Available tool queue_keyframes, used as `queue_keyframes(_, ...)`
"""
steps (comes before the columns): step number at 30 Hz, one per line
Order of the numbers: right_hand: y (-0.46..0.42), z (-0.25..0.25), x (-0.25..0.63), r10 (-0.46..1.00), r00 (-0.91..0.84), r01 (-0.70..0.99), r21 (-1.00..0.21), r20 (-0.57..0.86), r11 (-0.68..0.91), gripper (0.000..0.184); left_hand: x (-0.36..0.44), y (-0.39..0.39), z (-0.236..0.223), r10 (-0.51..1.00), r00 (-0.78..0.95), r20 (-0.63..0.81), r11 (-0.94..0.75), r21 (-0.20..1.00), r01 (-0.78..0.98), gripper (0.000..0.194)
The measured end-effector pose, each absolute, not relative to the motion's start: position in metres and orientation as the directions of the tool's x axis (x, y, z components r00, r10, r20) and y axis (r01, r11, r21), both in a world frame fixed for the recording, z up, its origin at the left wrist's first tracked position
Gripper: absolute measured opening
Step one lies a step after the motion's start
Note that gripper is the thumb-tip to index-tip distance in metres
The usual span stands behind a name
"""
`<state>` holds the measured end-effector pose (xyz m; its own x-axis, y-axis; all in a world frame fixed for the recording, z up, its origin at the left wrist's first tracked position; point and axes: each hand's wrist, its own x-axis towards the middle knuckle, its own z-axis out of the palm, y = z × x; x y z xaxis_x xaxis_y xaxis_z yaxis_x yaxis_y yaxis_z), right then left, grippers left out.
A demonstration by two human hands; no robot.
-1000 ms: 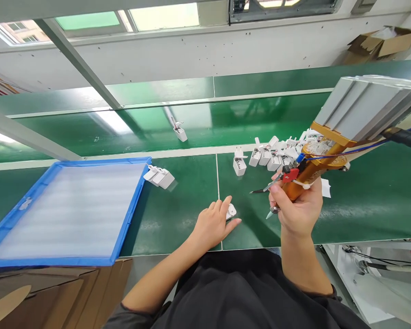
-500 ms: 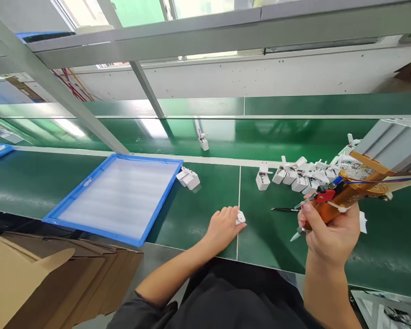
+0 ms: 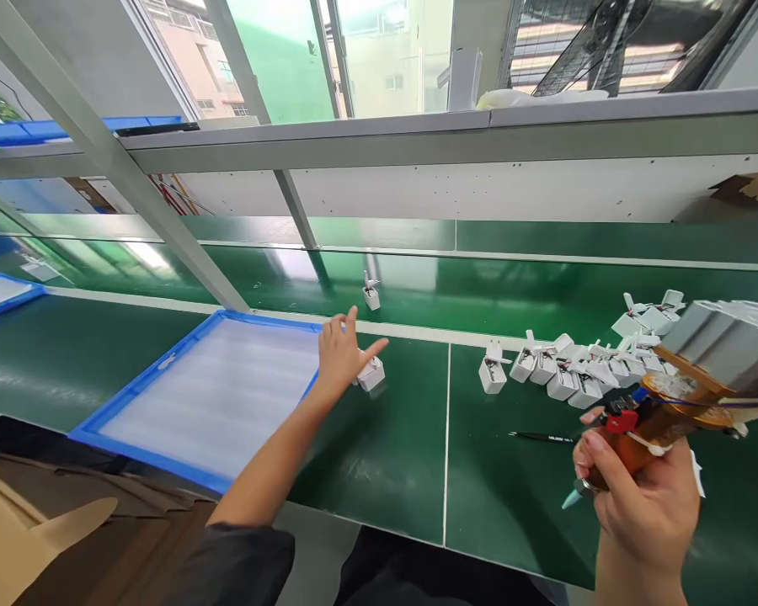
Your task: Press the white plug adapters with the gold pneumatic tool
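My left hand (image 3: 341,355) is over the right edge of the blue-framed white tray, its thumb and fingers spread. Right beside it stands a small white plastic housing (image 3: 371,374), partly covered by the hand; whether they touch is not clear. My right hand (image 3: 637,484) is wrapped around an amber glue syringe (image 3: 632,459) with a red switch, wires and a teal nozzle (image 3: 572,498) pointing down and left over the bench. Black tweezers (image 3: 543,437) lie left of that hand. Beyond them, several white housings (image 3: 562,384) with open tops stand clustered.
The blue-framed tray (image 3: 145,453) lies on the green bench to the left. One white housing (image 3: 370,296) stands on the rear green strip. Grey panels (image 3: 726,345) are stacked at the right. Cardboard (image 3: 50,539) fills the lower left, and a slanting metal post (image 3: 164,231) rises behind the tray.
My left hand has moved left and away from me, from a white piece near the bench seam to the tray's edge, and its fingers have spread. The view has tilted up. My right hand keeps the syringe.
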<state>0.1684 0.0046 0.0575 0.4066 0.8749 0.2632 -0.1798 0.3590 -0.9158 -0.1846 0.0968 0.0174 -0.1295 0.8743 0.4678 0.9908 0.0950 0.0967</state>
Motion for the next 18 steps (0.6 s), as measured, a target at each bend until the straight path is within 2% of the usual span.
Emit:
queue_keyframes(2, 0.004, 0.056, 0.171, 0.874, 0.417, -0.192, -0.915, 0.251, 0.354, 0.031, -0.206, 0.137, 0.042, 0.881, -0.212, 0.423, 0.122, 0.229, 0.966, 0.083)
queue_keyframes(4, 0.004, 0.053, 0.174, 0.870, 0.432, -0.208, -0.913, 0.237, 0.351, 0.032, -0.228, 0.185, 0.066, 0.937, -0.267, 0.227, 0.172, 0.367, 0.914, 0.086)
queue_keyframes(5, 0.004, 0.052, 0.176, 0.868, 0.442, -0.211, -0.914, 0.228, 0.347, 0.033, -0.237, 0.209, 0.075, 0.947, -0.266, 0.178, 0.180, 0.391, 0.903, 0.087)
queue_keyframes(10, 0.005, 0.040, 0.182, 0.848, 0.482, -0.187, -0.920, 0.220, 0.345, 0.029, -0.248, 0.278, 0.081, 0.970, -0.240, 0.044, 0.197, 0.436, 0.878, 0.097)
queue_keyframes(13, 0.008, 0.035, 0.187, 0.855, 0.452, -0.163, -0.919, 0.253, 0.358, 0.027, -0.244, 0.287, 0.077, 0.982, -0.188, 0.006, 0.164, 0.460, 0.873, 0.094)
queue_keyframes(18, 0.011, 0.032, 0.195, 0.853, 0.424, -0.114, -0.916, 0.304, 0.383, 0.027, -0.214, 0.295, 0.092, 0.994, -0.061, -0.093, 0.099, 0.496, 0.863, 0.104)
